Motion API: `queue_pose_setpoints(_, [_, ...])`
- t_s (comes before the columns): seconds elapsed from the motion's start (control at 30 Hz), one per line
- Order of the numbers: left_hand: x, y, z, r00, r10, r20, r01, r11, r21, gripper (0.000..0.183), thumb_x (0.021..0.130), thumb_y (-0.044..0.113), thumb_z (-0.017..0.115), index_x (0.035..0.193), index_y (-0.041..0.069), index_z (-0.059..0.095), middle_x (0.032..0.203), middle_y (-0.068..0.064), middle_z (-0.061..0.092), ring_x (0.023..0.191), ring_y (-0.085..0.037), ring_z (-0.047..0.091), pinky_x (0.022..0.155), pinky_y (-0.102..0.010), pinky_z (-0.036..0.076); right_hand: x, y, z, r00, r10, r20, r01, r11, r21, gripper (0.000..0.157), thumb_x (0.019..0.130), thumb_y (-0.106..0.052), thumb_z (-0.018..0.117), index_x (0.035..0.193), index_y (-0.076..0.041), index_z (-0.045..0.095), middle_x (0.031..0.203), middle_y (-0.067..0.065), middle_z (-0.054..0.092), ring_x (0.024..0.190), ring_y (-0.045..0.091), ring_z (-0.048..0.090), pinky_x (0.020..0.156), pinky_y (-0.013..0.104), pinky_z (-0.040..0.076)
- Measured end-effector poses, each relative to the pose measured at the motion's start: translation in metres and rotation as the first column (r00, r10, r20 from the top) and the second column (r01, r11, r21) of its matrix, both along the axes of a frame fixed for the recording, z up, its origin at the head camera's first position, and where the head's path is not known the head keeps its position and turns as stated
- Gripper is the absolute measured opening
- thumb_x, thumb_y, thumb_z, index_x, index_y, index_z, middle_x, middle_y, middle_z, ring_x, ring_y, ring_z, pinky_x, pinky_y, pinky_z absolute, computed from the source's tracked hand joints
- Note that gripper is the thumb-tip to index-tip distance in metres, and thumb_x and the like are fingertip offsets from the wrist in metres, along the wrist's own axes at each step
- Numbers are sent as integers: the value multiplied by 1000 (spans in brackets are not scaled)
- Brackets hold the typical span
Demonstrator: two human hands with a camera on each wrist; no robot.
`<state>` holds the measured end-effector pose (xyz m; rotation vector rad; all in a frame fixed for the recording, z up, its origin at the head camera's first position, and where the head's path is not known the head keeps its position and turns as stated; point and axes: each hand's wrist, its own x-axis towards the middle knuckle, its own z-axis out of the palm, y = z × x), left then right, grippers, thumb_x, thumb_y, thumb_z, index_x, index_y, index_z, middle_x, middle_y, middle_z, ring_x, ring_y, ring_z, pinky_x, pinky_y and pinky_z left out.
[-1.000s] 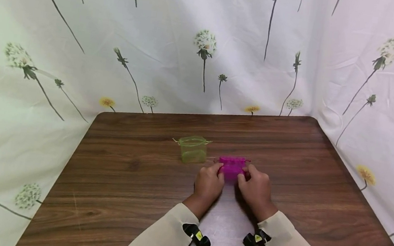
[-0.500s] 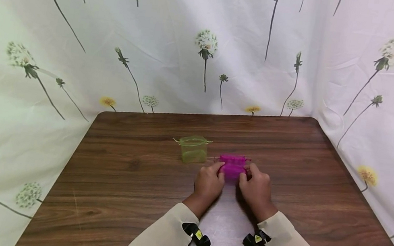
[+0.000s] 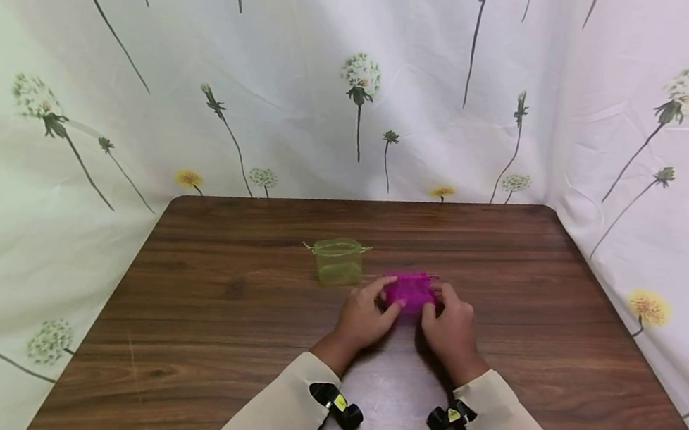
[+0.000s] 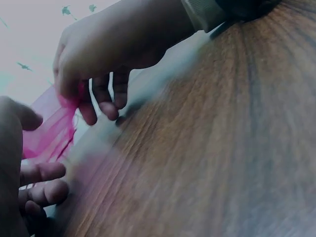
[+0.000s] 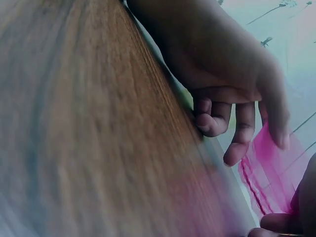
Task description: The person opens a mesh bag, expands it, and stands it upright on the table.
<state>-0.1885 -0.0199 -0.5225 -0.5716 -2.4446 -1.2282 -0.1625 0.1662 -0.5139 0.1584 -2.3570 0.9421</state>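
A sheer magenta drawstring pouch [image 3: 410, 291] is between my two hands, held up off the table in the wrist views. My right hand [image 3: 453, 334] pinches its right side between thumb and fingers. At the left side, my left hand [image 3: 364, 320] has thumb and fingers spread apart around the pouch. Its thumb [image 5: 281, 131] lies against the near face of the thin fabric. In the left wrist view the pink fabric [image 4: 52, 131] shows in the gap between the left thumb and fingers. A sheer green drawstring pouch [image 3: 339, 263] sits beyond the left hand, its cords out to both sides.
The brown wood-grain table [image 3: 209, 341] extends on all sides of the hands. A white cloth [image 3: 296, 82] printed with dandelions hangs behind it and along both sides. Black straps with small cameras [image 3: 343, 410] sit on both wrists.
My left thumb and fingers have spread from their pinch, and the thumb has shifted right over the pouch. The magenta pouch now tilts slightly and looks less folded. The green pouch stays put.
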Motion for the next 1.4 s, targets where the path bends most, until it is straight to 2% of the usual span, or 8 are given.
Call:
queue_pose_setpoints(0.23, [-1,-2,-1,995,-47,88,38,995,97,41,101,26,68,136,5,69,85,-4,77,65,0,55,63,-23,49,-1,2,1,998,-18,67,21,999,-38,28,88,4,71,116,3,71,88,19,81,69,29,73,63,46,56])
queue_pose_setpoints(0.37, [-5,0,-10,992,-12,124,-3,993,121,37,108,30,60,135,7,69,89,-2,77,69,-2,59,67,-26,51,0,2,2,994,-8,105,11,999,-32,31,89,1,72,120,1,70,88,17,81,65,24,68,61,40,53])
queue_pose_setpoints(0.53, [-10,2,-23,994,55,91,-63,995,79,41,108,32,60,137,5,71,93,1,77,73,-1,60,71,-26,53,0,3,3,989,52,140,-45,998,-52,40,86,-2,73,126,-2,68,87,12,81,65,17,62,63,33,51])
queue_pose_setpoints(0.67, [-6,2,-15,995,49,87,-58,993,101,47,108,31,60,139,-4,69,92,-4,79,71,-5,64,71,-31,56,1,5,4,980,110,167,-87,986,-140,44,89,-3,72,133,-2,66,89,11,81,70,13,66,66,27,53])
queue_pose_setpoints(0.9, [-2,3,-5,992,63,110,-74,992,105,49,106,23,63,140,-11,66,98,-9,80,77,-11,67,76,-35,59,0,5,5,960,106,260,-38,967,-251,35,114,-23,55,143,-5,61,80,10,77,61,9,67,67,27,54])
queue_pose_setpoints(1.0, [-2,5,-6,991,73,113,-86,990,113,51,106,23,64,143,-11,64,105,-14,80,81,-15,70,78,-36,61,-1,4,6,955,83,284,-11,969,-247,37,115,-26,53,144,-4,60,81,11,77,61,8,66,71,29,53])
queue_pose_setpoints(1.23, [-4,11,-11,984,121,133,-136,984,112,54,104,26,68,146,-7,64,112,-16,81,90,-21,74,87,-43,62,-5,4,4,956,96,276,-22,966,-259,37,111,-17,59,144,0,60,107,18,83,65,13,70,71,26,55])
queue_pose_setpoints(1.4, [-1,11,-3,976,104,192,-132,981,141,53,105,24,68,147,-6,62,117,-17,81,67,-14,72,81,-40,63,-7,3,2,957,114,267,-33,957,-289,36,110,-12,60,144,0,61,118,22,82,84,25,79,79,29,60])
